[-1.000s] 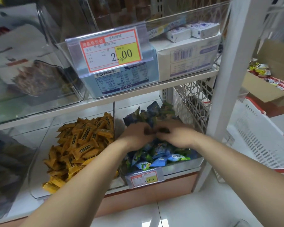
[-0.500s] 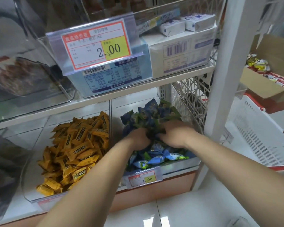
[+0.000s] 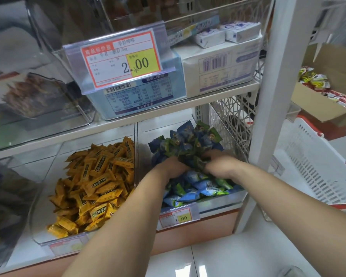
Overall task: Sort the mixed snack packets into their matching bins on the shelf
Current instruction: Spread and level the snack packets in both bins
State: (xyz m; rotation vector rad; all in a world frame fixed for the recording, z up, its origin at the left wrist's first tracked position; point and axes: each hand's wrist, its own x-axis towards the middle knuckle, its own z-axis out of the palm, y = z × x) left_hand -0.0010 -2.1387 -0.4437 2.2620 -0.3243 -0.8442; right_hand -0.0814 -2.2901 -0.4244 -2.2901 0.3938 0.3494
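Between my left hand and right hand: a bunch of blue-green packets, their bin just below my fingers.
Both hands' fingers curl round the bunch; I judge it light, crinkly and slippery, so press in from both sides.

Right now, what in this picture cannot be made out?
Head view only.
Fingers of left hand and right hand: buried in the blue-green packets.
Small print on the price tag: blurred.
Dark bin at lower left: cut by the edge, contents blurred by glare.
Cardboard box: cut off by the right edge.
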